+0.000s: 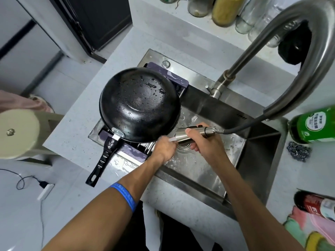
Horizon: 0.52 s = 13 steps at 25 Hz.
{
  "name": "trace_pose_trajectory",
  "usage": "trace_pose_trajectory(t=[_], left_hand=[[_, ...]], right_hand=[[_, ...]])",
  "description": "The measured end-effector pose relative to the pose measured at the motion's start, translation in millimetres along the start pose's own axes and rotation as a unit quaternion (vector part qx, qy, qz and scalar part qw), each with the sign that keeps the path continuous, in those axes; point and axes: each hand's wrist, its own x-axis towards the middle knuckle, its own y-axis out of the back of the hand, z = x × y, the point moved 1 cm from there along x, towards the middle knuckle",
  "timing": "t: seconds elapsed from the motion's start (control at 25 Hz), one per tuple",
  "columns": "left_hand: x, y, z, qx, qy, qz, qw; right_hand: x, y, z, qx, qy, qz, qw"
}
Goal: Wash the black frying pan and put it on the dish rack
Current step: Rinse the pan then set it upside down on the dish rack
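Right hand (203, 142) fingers wrapped round sprayer head (192, 134); left hand (164, 148) fingers curled beneath nozzle, grip unclear.

Grey counter (76, 142): sink (261, 160) set in; green bottle (313, 125), steel scourer (298, 151) right.

A green bottle (314, 125) at the sink's right edge carries a white round label whose print is too blurred to read; the red-labelled can (316, 205) nearby is equally illegible
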Motion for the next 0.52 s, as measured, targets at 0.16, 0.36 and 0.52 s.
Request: trace_pose_trajectory(t=[0.16, 0.36, 0.52], left_hand=[[-17, 26, -1, 0.079, -0.089, 0.055, 0.991], [-30, 60, -16, 0.122, -0.201, 0.087, 0.968], [-29, 57, -38, 0.170, -0.214, 0.048, 0.961]], right_hand=[[12, -8, -9, -0.004, 0.025, 0.048, 0.999], [48, -11, -21, -0.016, 0.000, 0.116, 0.993], [49, -16, -16, -0.042, -0.009, 0.112, 0.993]])
